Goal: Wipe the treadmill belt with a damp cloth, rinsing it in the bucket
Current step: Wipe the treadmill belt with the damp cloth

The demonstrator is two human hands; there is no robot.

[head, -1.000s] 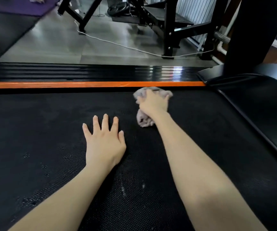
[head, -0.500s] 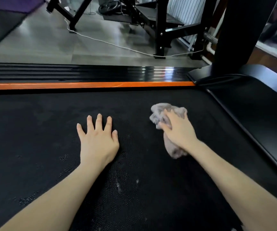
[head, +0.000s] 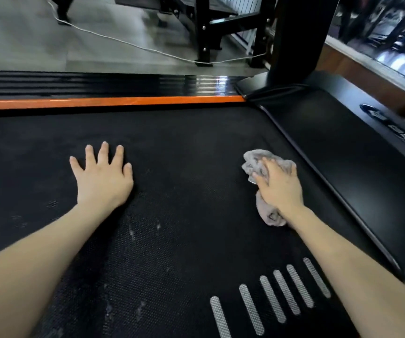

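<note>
- Treadmill belt point(head: 184, 167): black, matte, with a fine pebbled weave. It fills most of the view. A few pale specks and smears lie on it between the two forearms.
- Stripes point(head: 273, 299): six grey bars with rounded ends and a mesh-like grain, printed aslant in a row on the near right part of the belt.
- Cloth point(head: 252, 164): grey, soft and crumpled into an uneven wad. It lies on the belt near its right edge, beneath the right hand. One lobe shows past the fingertips and another bulges out by the wrist.
- Right hand point(head: 279, 189): palm down on the cloth, fingers curled over the wad and gripping it against the belt.
- Left hand point(head: 102, 176): flat on the bare belt, palm down, fingers straight and spread, holding nothing; well apart from the cloth.
- Side rail point(head: 367, 179): smooth black panel with a faint sheen, running along the belt's right edge. Pale lettering at its far end is too blurred to read.
- Orange strip point(head: 113, 102): narrow, straight and glossy, along the belt's far edge.
- Ribbed rail point(head: 74, 82): black, grooved lengthwise and shiny, just beyond the orange strip.
- Upright post point(head: 299, 32): broad, black, rising from the far right corner.
- Cable point(head: 123, 42): thin, white, trailing across the grey floor.
</note>
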